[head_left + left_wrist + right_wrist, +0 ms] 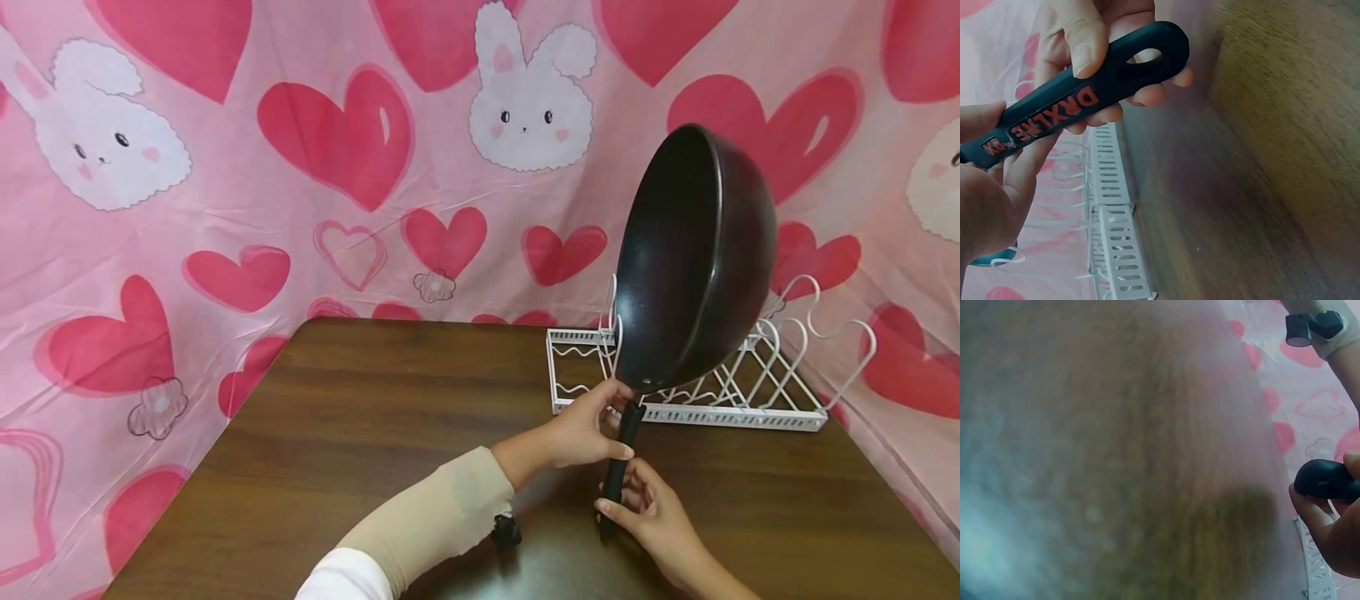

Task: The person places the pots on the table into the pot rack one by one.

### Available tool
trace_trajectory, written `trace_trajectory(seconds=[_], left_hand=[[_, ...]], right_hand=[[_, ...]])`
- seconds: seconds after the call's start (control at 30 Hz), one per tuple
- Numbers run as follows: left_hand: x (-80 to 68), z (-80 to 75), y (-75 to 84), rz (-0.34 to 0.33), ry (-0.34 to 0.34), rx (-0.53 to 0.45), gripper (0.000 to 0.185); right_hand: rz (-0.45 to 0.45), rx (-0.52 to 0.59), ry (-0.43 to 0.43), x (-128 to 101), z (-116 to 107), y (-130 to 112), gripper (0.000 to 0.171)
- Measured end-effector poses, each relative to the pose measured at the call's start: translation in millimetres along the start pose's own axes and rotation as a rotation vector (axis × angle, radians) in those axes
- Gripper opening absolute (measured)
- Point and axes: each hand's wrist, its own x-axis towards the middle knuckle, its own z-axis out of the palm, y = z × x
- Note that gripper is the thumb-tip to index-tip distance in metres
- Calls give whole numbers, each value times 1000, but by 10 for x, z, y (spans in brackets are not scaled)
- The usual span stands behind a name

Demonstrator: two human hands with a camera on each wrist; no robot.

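The pan (693, 258) is a dark, deep frying pan held in the air above the far right part of the wooden table (375, 417). It is tilted on edge, bowl upward and handle (621, 462) pointing down toward the person, with its inside facing left. The lower rim of the bowl hangs just in front of the white wire rack (750, 392), which stands on the table against the pink heart-and-rabbit cloth (300, 167). From these views it cannot be told whether pan and rack touch.

Both hands are on the handle. The left hand (581, 433) grips the upper part, just below the bowl, fingers curled round it; the forearm wears a beige sleeve (435, 521). The right hand (648, 508) grips the lower end — the left wrist view shows its thumb pressed on the printed face of the handle (1079, 94) and its fingers wrapped behind the hanging hole. The red lettering on the handle is partly readable.

The right wrist view is mostly blurred table surface; only the handle tip (1325, 480) — held in that hand's fingers — and the opposite wrist's camera mount (1313, 326) show clearly.
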Motion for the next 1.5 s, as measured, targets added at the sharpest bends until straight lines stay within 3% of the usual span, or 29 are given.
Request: trace_trajectory(seconds=[0.37,0.57,0.83,1.03,1.33,1.5], left_hand=[[54,-10,-45,-64,17,-1,63],[56,-17,-110,-121,20,-108,63],[51,30,-225,-230,40,-212,62],[62,45,-278,-278,47,-241,61],[70,29,-331,-277,43,-238,62],[33,7,-345,-245,23,-148,67]], right_hand=[[61,-13,-17,73,-18,3,45],[98,8,-99,95,-56,-6,43],[167,-43,-88,99,-73,3,44],[224,-1,-115,106,-102,-3,46],[248,-12,-169,140,-138,-6,48],[252,-78,-215,152,-209,-41,54]])
